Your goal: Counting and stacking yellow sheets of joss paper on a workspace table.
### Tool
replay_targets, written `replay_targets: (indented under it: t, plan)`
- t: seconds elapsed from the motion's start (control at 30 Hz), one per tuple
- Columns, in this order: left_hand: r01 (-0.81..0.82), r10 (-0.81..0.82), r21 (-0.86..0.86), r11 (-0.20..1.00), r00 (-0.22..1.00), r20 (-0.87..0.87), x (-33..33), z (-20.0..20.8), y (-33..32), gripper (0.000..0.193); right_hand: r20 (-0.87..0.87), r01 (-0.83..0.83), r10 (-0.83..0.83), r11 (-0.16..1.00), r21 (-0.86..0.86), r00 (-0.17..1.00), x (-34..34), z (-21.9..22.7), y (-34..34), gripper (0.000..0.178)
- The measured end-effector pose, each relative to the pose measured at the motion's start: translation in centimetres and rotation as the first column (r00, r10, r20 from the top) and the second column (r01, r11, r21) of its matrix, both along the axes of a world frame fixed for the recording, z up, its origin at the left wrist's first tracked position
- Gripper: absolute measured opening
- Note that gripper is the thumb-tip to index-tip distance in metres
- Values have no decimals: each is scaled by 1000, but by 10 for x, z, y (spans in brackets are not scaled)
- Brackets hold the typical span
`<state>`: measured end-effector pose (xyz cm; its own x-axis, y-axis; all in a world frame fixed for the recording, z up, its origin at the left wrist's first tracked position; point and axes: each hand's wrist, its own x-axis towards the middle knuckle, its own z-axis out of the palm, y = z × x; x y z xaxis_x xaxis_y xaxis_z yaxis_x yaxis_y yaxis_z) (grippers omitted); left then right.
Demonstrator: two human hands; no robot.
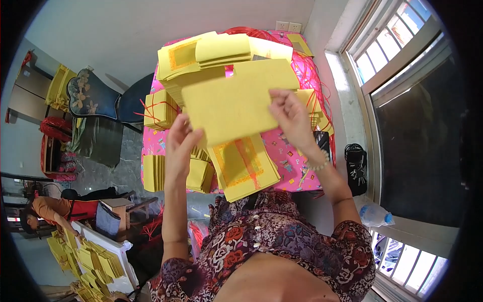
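Note:
Between my hands a yellow paper sheet (231, 108), slightly blurred, is held up above the table. My left hand (182, 138) grips its lower left corner, thumb in front. At its right edge my right hand (292, 116) pinches it, with a beaded bracelet on that wrist. I cannot tell whether it is one sheet or a thin stack. Below it lies a stack of yellow paper with an orange printed frame and a red streak (246, 173), overhanging the table's near edge. Folded yellow bundles (201, 173) stand to its left.
The table has a pink patterned cover (289, 158). More yellow stacks (224, 48) line its far side, beside red plastic strips (324, 90). A bundle tied with red strip (162, 110) sits left. Nearby are a dark chair (95, 95), a window (402, 45) and another person (50, 209) handling yellow paper.

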<state>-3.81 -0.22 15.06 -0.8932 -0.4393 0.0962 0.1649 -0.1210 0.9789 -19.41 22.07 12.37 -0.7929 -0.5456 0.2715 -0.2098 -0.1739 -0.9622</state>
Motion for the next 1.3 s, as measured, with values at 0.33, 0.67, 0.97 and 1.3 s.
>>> replay_targets:
  t: [0.33, 0.67, 0.97, 1.3]
  plan:
    - [224, -175, -153, 962, 943, 284, -146, -13, -10, 34, -357, 455, -359, 859, 236, 863, -121, -7, 13, 29]
    - [191, -128, -173, 966, 938, 324, -159, -42, -10, 42, -316, 455, -358, 829, 327, 879, -123, -34, 15, 28]
    - [190, -115, -211, 959, 939, 323, -160, -42, -5, 54, -252, 380, -320, 893, 243, 913, -137, -58, 24, 26]
    - [87, -9, -287, 954, 965, 260, -151, -58, -1, 67, -508, 561, -336, 728, 394, 793, -119, -38, 19, 26]
